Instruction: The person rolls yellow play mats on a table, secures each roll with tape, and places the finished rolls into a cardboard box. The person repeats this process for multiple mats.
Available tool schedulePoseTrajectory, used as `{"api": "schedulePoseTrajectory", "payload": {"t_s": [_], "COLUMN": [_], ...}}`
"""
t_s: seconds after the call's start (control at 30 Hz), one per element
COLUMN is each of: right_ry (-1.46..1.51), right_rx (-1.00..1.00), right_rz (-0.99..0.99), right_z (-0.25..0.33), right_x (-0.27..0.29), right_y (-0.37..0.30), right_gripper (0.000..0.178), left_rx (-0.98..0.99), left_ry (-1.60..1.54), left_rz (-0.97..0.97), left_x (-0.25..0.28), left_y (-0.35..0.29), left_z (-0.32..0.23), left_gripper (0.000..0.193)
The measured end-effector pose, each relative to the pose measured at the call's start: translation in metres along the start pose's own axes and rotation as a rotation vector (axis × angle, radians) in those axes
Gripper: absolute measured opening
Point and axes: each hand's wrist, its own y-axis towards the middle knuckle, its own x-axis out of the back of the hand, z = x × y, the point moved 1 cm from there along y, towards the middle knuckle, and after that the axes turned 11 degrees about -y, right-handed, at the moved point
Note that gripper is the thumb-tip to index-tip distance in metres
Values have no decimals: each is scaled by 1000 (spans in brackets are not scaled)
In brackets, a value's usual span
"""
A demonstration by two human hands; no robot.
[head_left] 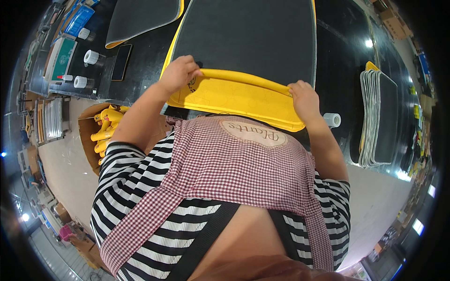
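- The mat lies dark face up on the black table, directly in front of the person; its near end shows the yellow face, with a rolled ridge across it between the hands.
- That ridge could skew, I judge, if one hand pushes ahead of the other: its left end already sits farther away than its right. A loose middle might also sag or spring open, since only the ends are held.
- The near yellow edge lies close by the checked apron; leaning in could catch or crease it.
- Left hand: pinching the ridge's left end, knuckles up; its thumb is hard to make out.
- Right hand: fingers bent over the ridge's right end, pinching it; the underside of the grip is hidden.
- Both forearms reach forward from bent elbows held wide, angling inward.
- Just right of the right hand stands a white roll, which a swinging wrist could knock.
- Farther right is a stack of mats; to the left, a phone and, near left, a carton of yellow rolls.
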Motion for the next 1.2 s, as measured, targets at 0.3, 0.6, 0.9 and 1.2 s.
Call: {"api": "schedulePoseTrajectory", "payload": {"t_s": [0.3,0.6,0.9,1.2], "right_ry": [-191,-115,-47,-90], "right_rx": [-45,-85,-269,-150], "right_rz": [-15,10,-85,-161], "right_z": [22,20,-59,-17], "right_x": [-7,-24,-38,-49], "right_y": [-14,-2,152,81], "right_gripper": [33,75,37,65], "left_rx": [94,307,496,127], "left_ry": [290,233,256,180], "left_rz": [67,-89,58,-225], "left_x": [-8,-49,-23,-29], "left_y": [17,6,185,185], "left_z": [-25,-54,30,43], "left_gripper": [13,88,86,33]}}
